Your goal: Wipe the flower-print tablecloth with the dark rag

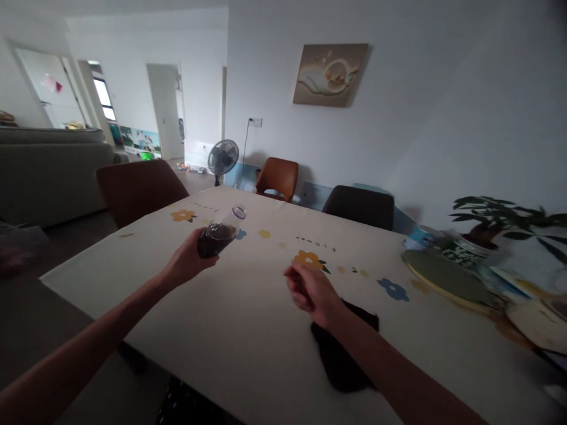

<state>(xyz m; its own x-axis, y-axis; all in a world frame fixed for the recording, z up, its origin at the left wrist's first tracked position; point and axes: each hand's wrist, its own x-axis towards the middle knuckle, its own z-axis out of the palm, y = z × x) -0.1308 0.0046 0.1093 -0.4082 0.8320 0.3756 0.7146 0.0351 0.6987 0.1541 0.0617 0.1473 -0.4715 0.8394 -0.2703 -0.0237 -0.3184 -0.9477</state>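
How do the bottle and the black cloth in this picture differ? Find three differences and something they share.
Pose: the bottle is held tilted in the left hand; the black cloth lies on the table, partly hidden behind the right forearm.
Look: the bottle is see-through; the black cloth is opaque.
Shape: the bottle is rounded and long; the black cloth is spread fairly flat.
Shared: both look dark, the bottle through its liquid.
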